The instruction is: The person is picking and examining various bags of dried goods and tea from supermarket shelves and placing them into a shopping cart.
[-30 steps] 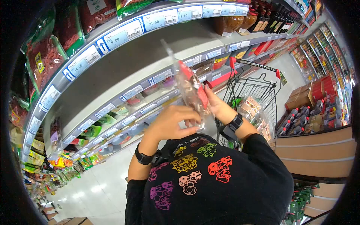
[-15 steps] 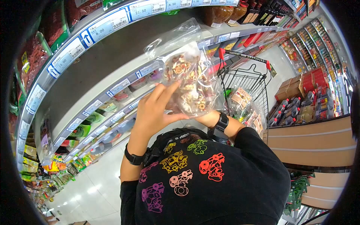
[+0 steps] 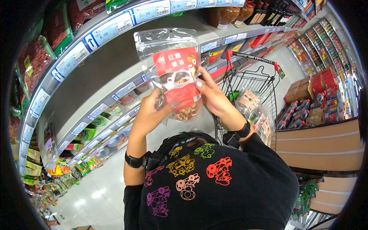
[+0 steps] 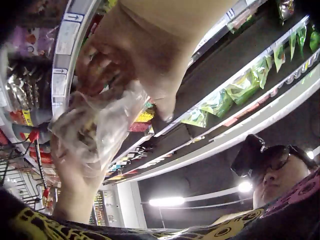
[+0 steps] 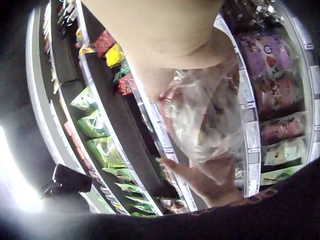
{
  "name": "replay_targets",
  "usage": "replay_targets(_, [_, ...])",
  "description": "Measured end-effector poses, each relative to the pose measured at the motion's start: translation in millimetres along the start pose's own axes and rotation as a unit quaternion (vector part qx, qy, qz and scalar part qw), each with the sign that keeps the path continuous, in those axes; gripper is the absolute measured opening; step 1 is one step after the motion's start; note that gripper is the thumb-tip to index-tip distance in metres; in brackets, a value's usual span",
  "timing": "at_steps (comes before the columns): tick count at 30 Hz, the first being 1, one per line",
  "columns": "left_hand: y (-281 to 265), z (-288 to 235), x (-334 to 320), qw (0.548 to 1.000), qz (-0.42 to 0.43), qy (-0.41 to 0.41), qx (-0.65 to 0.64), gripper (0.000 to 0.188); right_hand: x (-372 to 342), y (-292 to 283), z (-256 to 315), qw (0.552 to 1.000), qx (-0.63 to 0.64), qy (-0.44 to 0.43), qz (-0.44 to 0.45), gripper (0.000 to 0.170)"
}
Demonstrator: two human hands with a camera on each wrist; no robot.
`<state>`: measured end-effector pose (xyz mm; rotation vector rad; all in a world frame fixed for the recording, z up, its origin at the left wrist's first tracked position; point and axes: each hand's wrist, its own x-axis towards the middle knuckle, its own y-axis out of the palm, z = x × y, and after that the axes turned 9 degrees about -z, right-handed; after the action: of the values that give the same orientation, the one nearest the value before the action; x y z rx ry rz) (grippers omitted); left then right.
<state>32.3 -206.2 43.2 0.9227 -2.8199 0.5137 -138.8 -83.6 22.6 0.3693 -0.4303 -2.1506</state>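
Held up in front of the chest is a clear zip pouch of ginger tea (image 3: 180, 90), its red label with white characters and a cup picture turned to the face. Dried pieces show through its lower end. My left hand (image 3: 147, 115) grips the lower left edge, thumb laid across the front. On the other side, my right hand (image 3: 218, 99) pinches the right edge with its thumb in front. From the left wrist, the pouch's clear plastic (image 4: 100, 130) appears between both hands. The right wrist view shows its crinkled back (image 5: 205, 120), with the left hand (image 5: 212, 182) beyond.
A shopping cart (image 3: 251, 90) with bagged goods (image 3: 249, 101) stands at the right. Tiered shelves (image 3: 111, 73) with price tags curve along the left and front, bearing meat-coloured packs (image 3: 57, 27), jars (image 3: 224, 17) and bottles. Cardboard boxes (image 3: 297, 92) stand farther right.
The pouch has turned from edge-on, through its clear side with dried pieces, to its red label facing me. My right hand has come from behind it to its right edge.
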Motion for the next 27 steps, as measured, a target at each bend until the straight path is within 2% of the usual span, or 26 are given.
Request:
replay_targets(1, [1.2, 2.4, -0.5, 0.998, -0.001, -0.032, -0.058, 0.043, -2.5, 2.0, 6.3, 1.0, 0.007, 0.014, 0.018, 0.067])
replay_targets(3, [6.0, 12.6, -1.4, 0.98, -0.001, -0.095, -0.173, 0.039, -6.0, -0.7, 5.9, 1.0, -0.021, -0.004, 0.008, 0.069])
replay_targets(6, [10.9, 19.3, -0.8, 0.954, -0.012, -0.117, -0.274, 0.04, -9.7, -2.9, 8.7, 0.999, -0.042, -0.005, 0.005, 0.073])
replay_targets(9, [13.8, 28.9, 0.7, 0.952, -0.011, -0.112, -0.284, 0.043, -13.1, -2.3, 17.8, 0.999, -0.049, 0.01, 0.016, 0.076])
replay_targets(15, [17.4, 35.6, -1.9, 0.924, -0.025, -0.17, -0.343, 0.042, -15.3, -5.0, 23.3, 0.998, -0.035, 0.018, 0.044, 0.077])
replay_targets(21, [19.1, 43.4, -4.1, 0.934, -0.023, -0.155, -0.321, 0.044, -15.7, -5.7, 16.4, 0.998, -0.005, 0.035, 0.042, 0.077])
replay_targets(24, [27.4, 33.7, -3.3, 0.925, -0.034, -0.162, -0.341, 0.05, -18.1, -12.5, 13.3, 0.998, 0.021, 0.042, 0.032, 0.075])
replay_targets(27, [28.6, 42.4, 2.4, 0.908, 0.008, -0.166, -0.385, 0.065, -24.4, -13.6, 10.1, 0.998, 0.011, 0.059, -0.001, 0.073])
